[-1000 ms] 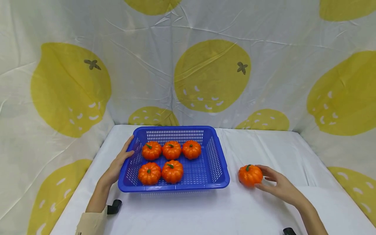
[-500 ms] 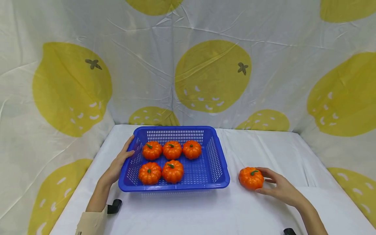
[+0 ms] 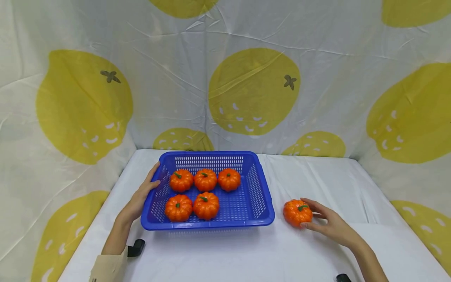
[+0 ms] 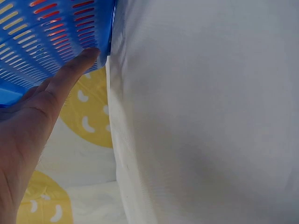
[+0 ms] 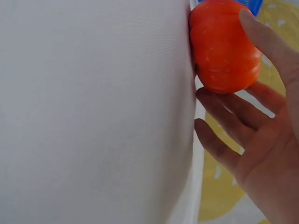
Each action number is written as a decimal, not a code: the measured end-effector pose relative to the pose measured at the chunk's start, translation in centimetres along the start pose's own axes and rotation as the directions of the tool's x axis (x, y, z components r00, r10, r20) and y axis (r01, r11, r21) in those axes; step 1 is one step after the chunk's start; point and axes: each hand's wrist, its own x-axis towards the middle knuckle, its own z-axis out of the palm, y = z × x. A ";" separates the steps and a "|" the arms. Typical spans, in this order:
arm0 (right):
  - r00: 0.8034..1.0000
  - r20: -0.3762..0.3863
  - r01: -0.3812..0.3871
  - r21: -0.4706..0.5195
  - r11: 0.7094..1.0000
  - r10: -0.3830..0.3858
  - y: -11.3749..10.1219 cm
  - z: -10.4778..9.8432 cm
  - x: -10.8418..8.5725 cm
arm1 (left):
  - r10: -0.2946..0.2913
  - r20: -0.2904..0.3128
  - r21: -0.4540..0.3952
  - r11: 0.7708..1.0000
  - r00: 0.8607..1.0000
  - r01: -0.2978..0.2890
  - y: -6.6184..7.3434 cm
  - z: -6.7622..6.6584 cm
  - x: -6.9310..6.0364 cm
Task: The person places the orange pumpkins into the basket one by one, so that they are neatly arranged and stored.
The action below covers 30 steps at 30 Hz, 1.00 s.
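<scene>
A blue plastic basket with slotted walls stands on the white-covered table in the head view. Several small orange pumpkins lie inside it, in a back row and a front row. My left hand holds the basket's left side, thumb over the rim and fingers along the outer wall. To the right of the basket, another orange pumpkin is on the cloth, its green stem leaning toward my right hand. Thumb and fingers of that hand grip this pumpkin from its right side; the palm stays apart from it.
White cloth covers the table, and a lemon-print curtain hangs behind and at both sides. Black pieces show by both wrists. Inside the basket, bare floor shows at front right.
The pumpkin at my right hand has turned: its stem, upright before, now leans right. It has shifted slightly left with the hand. My left hand and the basket stay in place.
</scene>
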 end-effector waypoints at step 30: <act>0.991 -0.119 0.077 0.197 0.977 -0.054 -8.3 -0.7 7.0 | -0.011 0.004 -0.019 1.000 1.000 0.011 0.0 0.0 0.1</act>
